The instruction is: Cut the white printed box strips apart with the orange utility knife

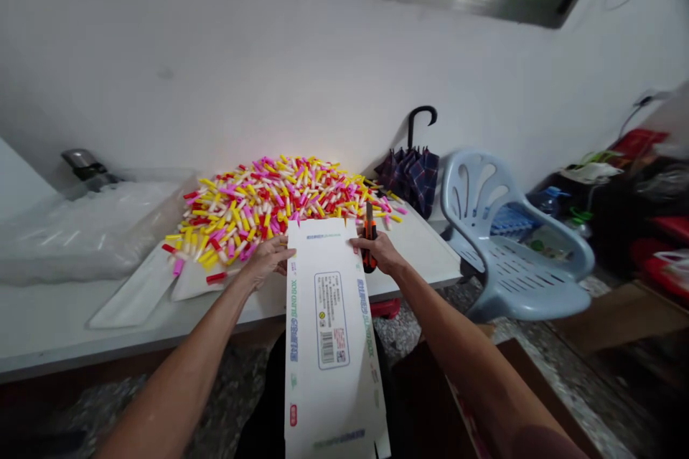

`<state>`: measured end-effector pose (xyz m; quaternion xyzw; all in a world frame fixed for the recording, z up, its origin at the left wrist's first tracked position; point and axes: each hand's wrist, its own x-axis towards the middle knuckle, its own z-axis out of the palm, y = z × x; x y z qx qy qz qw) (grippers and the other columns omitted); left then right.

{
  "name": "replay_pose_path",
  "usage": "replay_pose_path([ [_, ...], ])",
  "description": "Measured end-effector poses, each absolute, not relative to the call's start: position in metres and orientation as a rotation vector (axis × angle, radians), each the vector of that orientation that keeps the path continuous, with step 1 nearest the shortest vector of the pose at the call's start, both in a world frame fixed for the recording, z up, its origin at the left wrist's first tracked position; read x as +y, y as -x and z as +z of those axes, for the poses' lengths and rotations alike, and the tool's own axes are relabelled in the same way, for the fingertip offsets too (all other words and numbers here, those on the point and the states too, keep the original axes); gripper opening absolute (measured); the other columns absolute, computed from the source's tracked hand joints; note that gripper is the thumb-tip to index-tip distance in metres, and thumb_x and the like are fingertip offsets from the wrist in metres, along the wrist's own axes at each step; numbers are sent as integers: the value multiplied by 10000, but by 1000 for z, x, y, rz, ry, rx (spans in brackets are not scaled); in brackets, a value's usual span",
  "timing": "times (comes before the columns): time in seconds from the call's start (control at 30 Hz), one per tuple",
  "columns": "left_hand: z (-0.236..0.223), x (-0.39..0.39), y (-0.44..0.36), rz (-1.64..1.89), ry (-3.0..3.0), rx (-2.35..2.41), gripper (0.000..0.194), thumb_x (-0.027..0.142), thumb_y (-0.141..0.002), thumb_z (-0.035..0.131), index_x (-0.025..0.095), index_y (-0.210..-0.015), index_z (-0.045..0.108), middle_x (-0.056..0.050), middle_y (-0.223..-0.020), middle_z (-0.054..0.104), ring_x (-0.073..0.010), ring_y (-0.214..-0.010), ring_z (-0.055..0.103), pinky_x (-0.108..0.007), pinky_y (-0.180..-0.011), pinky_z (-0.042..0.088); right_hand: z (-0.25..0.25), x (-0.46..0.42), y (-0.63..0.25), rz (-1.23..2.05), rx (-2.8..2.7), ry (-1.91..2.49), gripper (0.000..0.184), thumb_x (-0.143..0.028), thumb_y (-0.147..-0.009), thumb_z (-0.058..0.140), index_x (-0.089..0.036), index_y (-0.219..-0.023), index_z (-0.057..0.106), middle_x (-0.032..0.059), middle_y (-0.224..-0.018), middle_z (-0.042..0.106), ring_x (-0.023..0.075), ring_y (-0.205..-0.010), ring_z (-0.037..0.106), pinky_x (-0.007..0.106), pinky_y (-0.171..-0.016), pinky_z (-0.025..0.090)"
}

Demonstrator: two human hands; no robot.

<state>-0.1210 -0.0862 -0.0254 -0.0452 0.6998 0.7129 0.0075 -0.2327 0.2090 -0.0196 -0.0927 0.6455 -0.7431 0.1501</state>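
A long white printed cardboard sheet [306, 294] with a barcode and coloured lettering lies over my lap, its far end at the table edge. My left hand [269, 256] grips its left edge near the top, fingers wrapped under it. At the opposite edge, my right hand [381, 249] holds an orange and black utility knife [369, 240] with its blade pointing up and away from me. That hand's thumb also presses on the sheet. Beyond the sheet, a big heap of small pink, yellow, red and white tubes [280, 193] covers part of the table.
Left on the white table [48, 344] lie a clear plastic bag [91, 229] and a white strip [132, 287]. A folded umbrella [412, 172] leans on the wall. To the right stands a blue-grey plastic chair [511, 251]; an open cardboard box [532, 387] is below my right arm.
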Motion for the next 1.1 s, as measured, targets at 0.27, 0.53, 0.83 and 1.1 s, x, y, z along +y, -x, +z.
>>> replay_pose_path([
  [0.27, -58, -97, 166, 2087, 100, 2085, 615, 468, -779, 858, 161, -1286, 697, -146, -1293, 741, -302, -1054, 749, -409, -839, 610, -50, 196, 269, -1927, 1782, 246, 416, -303, -507, 978, -163, -731, 656, 6, -681, 696, 157, -571, 620, 278, -521, 516],
  [0.53, -84, -92, 180, 2194, 220, 2096, 615, 390, -630, 950, 128, -1159, 776, -147, -1239, 766, -295, -1061, 746, -454, -1003, 565, -49, 197, 280, -1834, 1873, 192, 468, -258, -474, 963, -203, -648, 532, -53, -551, 585, 122, -486, 541, 253, -452, 449],
  [0.83, -76, -95, 181, 2165, 190, 1973, 650, 325, -586, 964, 142, -1179, 771, -145, -1287, 748, -288, -1077, 745, -440, -1013, 563, -46, 202, 294, -1628, 1929, 326, 462, -283, -507, 943, -202, -653, 513, -46, -621, 599, 123, -546, 556, 244, -486, 437],
  [1.1, -81, -83, 188, 2109, 303, 2151, 417, 293, -583, 908, 113, -945, 810, -126, -1035, 812, -248, -836, 753, -376, -804, 603, -48, 204, 298, -1609, 2078, 459, 453, -315, -547, 917, -207, -613, 483, -76, -562, 512, 88, -508, 452, 239, -472, 365],
])
